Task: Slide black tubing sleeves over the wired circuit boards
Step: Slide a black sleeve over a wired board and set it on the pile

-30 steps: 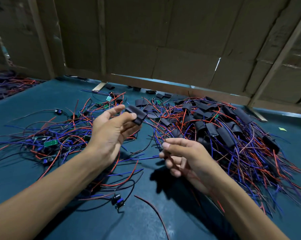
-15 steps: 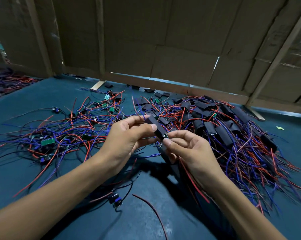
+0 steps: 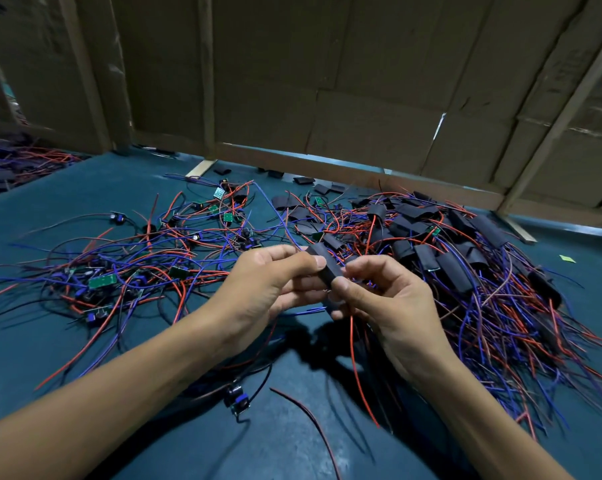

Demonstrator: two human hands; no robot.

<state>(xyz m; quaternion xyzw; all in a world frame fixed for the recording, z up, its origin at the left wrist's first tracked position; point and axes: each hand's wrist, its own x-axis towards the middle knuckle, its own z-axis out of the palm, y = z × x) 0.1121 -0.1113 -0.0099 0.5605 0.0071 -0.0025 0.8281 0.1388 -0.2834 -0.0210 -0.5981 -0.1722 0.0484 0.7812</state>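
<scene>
Hands met above the teal desk [image 3: 84, 344], between two heaps of wiring. The left hand [image 3: 268, 285] pinched a black tubing sleeve [image 3: 323, 266] between thumb and forefinger, its grip curled round the sleeve's upper end. The right hand [image 3: 386, 303] pinched the sleeve's lower end, thumb pressed against it, with a red wire [image 3: 356, 362] trailing down from that grip toward the desk. Whether a board sat inside the sleeve could not be told. Bare green circuit boards [image 3: 102, 280] lay tangled in red and blue leads on the left; the sleeved pile [image 3: 448, 258] lay on the right. Cardboard panels [image 3: 327, 81] walled the back.
</scene>
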